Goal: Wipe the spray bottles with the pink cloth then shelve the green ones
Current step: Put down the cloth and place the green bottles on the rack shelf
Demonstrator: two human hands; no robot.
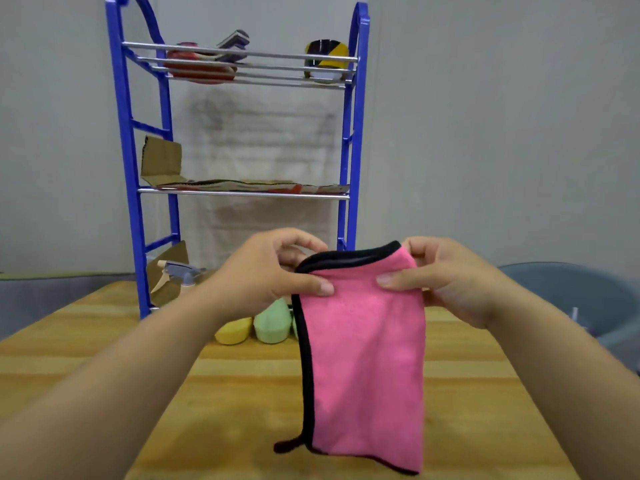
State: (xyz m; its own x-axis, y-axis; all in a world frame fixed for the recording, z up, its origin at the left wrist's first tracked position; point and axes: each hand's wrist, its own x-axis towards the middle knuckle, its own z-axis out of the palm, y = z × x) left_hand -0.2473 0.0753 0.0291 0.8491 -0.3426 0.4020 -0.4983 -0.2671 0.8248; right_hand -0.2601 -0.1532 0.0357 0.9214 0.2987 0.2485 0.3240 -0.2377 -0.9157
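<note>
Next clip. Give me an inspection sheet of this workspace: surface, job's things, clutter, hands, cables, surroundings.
Surface: wooden table, striped grain.
Job's things: pink cloth with black trim, held up, hanging; yellow bottle and green bottle lying on the table behind it; grey spray head by the rack's foot.
Clutter: blue rack holding cardboard, tape roll, red item.
Hands: left hand and right hand each pinch the cloth's top edge.
Cables: nothing seen.
Surroundings: grey wall; grey chair at right.
</note>
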